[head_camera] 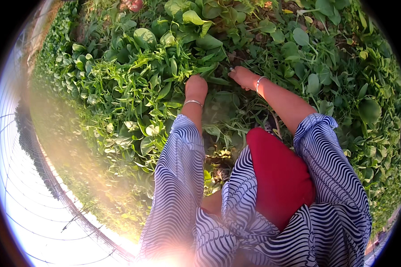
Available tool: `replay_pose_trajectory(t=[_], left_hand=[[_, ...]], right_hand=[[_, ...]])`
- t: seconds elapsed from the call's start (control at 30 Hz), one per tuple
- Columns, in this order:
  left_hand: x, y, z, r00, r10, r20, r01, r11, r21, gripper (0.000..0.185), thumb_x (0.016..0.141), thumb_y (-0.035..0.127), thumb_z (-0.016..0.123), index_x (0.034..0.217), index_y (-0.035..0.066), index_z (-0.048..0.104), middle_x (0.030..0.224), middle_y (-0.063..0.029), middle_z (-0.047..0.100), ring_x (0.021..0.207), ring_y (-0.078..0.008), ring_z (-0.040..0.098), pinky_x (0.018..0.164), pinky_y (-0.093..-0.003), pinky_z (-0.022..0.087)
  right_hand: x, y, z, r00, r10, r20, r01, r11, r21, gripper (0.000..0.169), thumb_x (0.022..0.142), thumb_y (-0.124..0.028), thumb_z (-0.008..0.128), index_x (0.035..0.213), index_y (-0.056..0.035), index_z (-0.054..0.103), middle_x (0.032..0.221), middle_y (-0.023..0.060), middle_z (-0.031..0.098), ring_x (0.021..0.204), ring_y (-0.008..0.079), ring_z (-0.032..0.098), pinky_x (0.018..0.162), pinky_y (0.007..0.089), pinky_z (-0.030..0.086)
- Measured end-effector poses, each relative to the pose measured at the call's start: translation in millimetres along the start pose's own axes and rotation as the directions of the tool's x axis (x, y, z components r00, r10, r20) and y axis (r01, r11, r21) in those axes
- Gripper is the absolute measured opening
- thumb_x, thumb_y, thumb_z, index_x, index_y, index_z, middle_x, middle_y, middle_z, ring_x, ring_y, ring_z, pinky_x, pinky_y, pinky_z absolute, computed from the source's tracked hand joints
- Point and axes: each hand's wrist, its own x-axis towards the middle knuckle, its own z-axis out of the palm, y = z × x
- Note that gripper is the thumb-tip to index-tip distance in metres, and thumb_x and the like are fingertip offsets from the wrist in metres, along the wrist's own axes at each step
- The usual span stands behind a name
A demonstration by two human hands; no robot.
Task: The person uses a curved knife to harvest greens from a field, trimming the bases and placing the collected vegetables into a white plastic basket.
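My left hand, with a bangle at the wrist, is closed at the edge of a dense clump of narrow-leaved green plants. Stems and leaves come out beyond its knuckles; its fingertips are hidden. To its right, across a small gap, my right hand is curled into a fist, also with a bangle above it. A small greyish end of some object shows at its thumb side; the rest is hidden in the fist and foliage. Long green leaves lie between the two hands.
Broad-leaved plants grow beyond my hands, with more low greenery on the right. A red object lies at the top edge. My knee in red cloth is close below my right forearm. Wire netting runs along the left.
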Motion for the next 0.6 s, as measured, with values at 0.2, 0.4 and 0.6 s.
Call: replay_pose_trajectory(t=[0.2,0.4,0.6], left_hand=[[5,-7,15,1.000,-0.013,-0.019,0.013,0.999,0.035,0.021,0.083,0.012,0.046,0.085,0.000,0.064,0.086,-0.0184,0.065,0.081,-0.0323,0.064,0.071,-0.0380,0.052],[2,-4,14,0.998,-0.049,-0.027,0.051,0.997,0.061,0.022,0.083,0.012,0.047,0.086,0.003,0.066,0.087,-0.0171,0.065,0.081,-0.0300,0.065,0.069,-0.0376,0.053],[-4,-9,18,0.991,0.073,0.111,-0.109,0.922,0.373,0.020,0.081,0.013,0.050,0.087,0.004,0.066,0.086,-0.0140,0.065,0.079,-0.0267,0.064,0.068,-0.0365,0.053]], right_hand=[[-1,-12,0,0.999,0.023,0.047,-0.016,0.989,-0.144,0.035,0.089,-0.030,0.041,0.078,0.0025,0.049,0.057,0.0127,0.050,0.044,0.0233,0.048,0.041,0.0362,0.041],[21,-8,0,0.978,0.072,0.198,-0.050,0.992,-0.112,0.029,0.089,-0.027,0.043,0.084,0.0015,0.047,0.054,0.0140,0.046,0.040,0.0223,0.044,0.034,0.0351,0.033],[9,-14,0,0.969,0.092,0.228,-0.093,0.996,-0.004,0.033,0.088,-0.027,0.043,0.068,-0.0018,0.041,0.051,0.0064,0.033,0.039,0.0175,0.035,0.035,0.0318,0.028]])
